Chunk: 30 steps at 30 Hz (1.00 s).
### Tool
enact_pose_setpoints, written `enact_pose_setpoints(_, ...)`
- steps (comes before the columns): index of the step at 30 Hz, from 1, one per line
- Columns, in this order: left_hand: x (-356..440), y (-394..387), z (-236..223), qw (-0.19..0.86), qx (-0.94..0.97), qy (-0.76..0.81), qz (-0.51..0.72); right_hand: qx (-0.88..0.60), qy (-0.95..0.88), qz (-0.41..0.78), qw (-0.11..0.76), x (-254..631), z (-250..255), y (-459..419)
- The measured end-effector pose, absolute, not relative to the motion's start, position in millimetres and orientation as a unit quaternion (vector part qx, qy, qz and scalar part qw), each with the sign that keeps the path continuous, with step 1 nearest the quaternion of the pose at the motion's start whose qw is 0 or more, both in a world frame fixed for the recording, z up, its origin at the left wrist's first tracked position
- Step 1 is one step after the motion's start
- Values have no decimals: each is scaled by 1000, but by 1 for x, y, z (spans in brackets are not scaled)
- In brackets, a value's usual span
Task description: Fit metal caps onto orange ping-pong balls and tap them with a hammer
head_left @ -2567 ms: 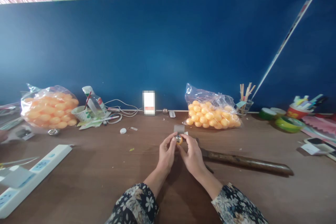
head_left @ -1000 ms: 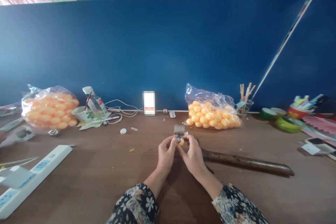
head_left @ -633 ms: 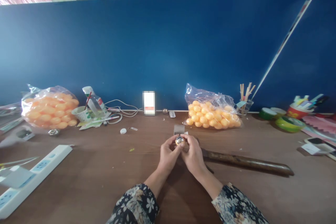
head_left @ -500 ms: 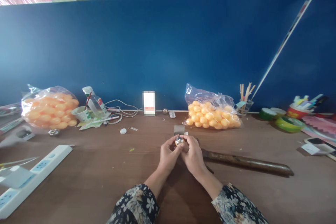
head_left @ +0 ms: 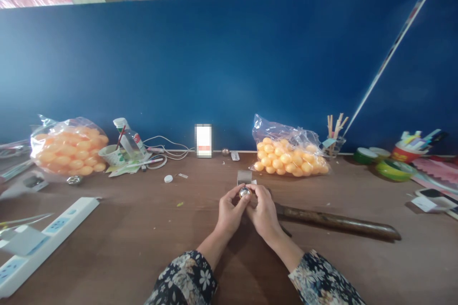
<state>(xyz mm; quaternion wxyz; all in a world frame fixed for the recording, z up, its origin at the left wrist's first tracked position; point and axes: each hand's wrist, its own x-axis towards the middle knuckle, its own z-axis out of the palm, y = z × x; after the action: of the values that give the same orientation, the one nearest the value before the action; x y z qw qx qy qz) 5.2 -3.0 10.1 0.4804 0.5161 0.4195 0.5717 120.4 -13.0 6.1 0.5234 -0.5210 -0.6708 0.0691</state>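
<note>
Between the fingertips of my left hand (head_left: 229, 212) and my right hand (head_left: 263, 212) is a small shiny metal ball (head_left: 245, 192), silvery on top with a golden tint at its edge. Both hands are closed around it, thumbs on the near side. Behind and partly under them lies a tool with a dark wooden handle (head_left: 338, 220) pointing right. A flat grey metal piece (head_left: 244, 176) shows just past my fingertips; my hands hide whether it joins the handle.
Bags of orange balls stand at the left (head_left: 69, 150) and right (head_left: 286, 157). A white power strip (head_left: 53, 240) lies at left, near a bottle (head_left: 132, 140) and paper cup (head_left: 111, 155). Tape rolls (head_left: 395, 169) and a pen cup (head_left: 408, 152) sit at right. A blue partition (head_left: 229, 66) rises behind.
</note>
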Motion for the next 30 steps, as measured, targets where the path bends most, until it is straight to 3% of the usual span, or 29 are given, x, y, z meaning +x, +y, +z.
enact_pose_setpoints(30,8,-6,16,490,503,432,566,-535,-668,107,506,119,5,-15)
